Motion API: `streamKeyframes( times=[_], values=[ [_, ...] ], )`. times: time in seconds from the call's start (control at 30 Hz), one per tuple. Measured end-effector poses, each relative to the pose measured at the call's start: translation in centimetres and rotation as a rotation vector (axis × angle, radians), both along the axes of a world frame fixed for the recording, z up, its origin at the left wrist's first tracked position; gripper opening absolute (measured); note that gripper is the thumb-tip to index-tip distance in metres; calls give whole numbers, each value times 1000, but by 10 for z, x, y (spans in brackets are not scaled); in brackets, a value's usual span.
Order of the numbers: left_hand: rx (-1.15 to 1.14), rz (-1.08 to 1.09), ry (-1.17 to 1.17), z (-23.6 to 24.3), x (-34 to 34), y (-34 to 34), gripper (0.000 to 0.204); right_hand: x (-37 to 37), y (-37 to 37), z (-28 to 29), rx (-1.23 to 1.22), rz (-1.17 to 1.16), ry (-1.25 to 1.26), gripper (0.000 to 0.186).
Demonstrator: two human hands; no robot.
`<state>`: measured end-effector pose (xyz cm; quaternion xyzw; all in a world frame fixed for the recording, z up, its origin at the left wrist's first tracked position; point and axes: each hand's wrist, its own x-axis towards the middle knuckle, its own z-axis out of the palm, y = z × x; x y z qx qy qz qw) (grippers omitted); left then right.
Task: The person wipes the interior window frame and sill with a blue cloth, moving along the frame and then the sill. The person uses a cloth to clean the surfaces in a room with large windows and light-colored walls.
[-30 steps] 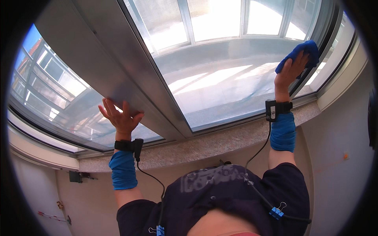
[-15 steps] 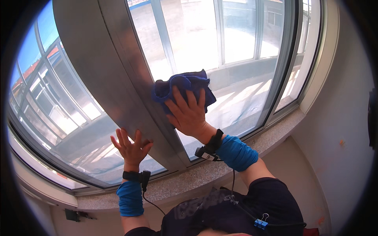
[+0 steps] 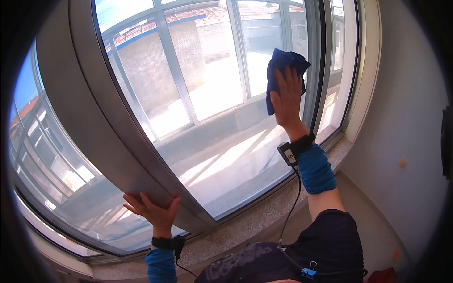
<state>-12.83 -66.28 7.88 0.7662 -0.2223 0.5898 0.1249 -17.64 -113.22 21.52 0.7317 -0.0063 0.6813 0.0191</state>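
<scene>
A dark blue cloth (image 3: 279, 61) lies pressed against the right window pane (image 3: 222, 137), close to that pane's right frame. My right hand (image 3: 289, 96) is on top of it, palm toward the glass and fingers stretched out along the fabric. Lower and to the left, my left hand (image 3: 155, 211) rests with spread fingers against the wide grey metal window frame (image 3: 108, 118) between the panes. Nothing is held in it. Both wrists wear black straps with small devices and cables, above blue sleeve bands.
A speckled stone sill (image 3: 250, 224) runs under the window. To the right stand a pale window surround (image 3: 365, 70) and a white wall (image 3: 406, 108). A cable with a blue binder clip (image 3: 309, 272) crosses my dark shirt. Beyond the glass are more framed windows.
My right hand has swept the cloth from the pane's left edge up and across to its right side. The left hand stays on the frame, while the view has shifted.
</scene>
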Motion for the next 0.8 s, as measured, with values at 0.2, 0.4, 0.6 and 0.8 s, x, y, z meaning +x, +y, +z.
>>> streamKeyframes(
  times=[0.2, 0.4, 0.6, 0.8],
  values=[
    [-9, -2, -20, -2, 4, 0, 109, -1, -110, 23, 215, -62, -150, 56],
    [-13, -1, -41, -7, 6, -1, 109, 15, -81, 47, 231, -175, -281, 54],
    [-36, 9, -25, -8, 7, -3, 109, 36, 70, 66, 101, -58, -242, 58],
    [-31, 53, 70, -7, 1, 0, 111, 23, 226, 60, -176, 225, 79, 51]
  ],
)
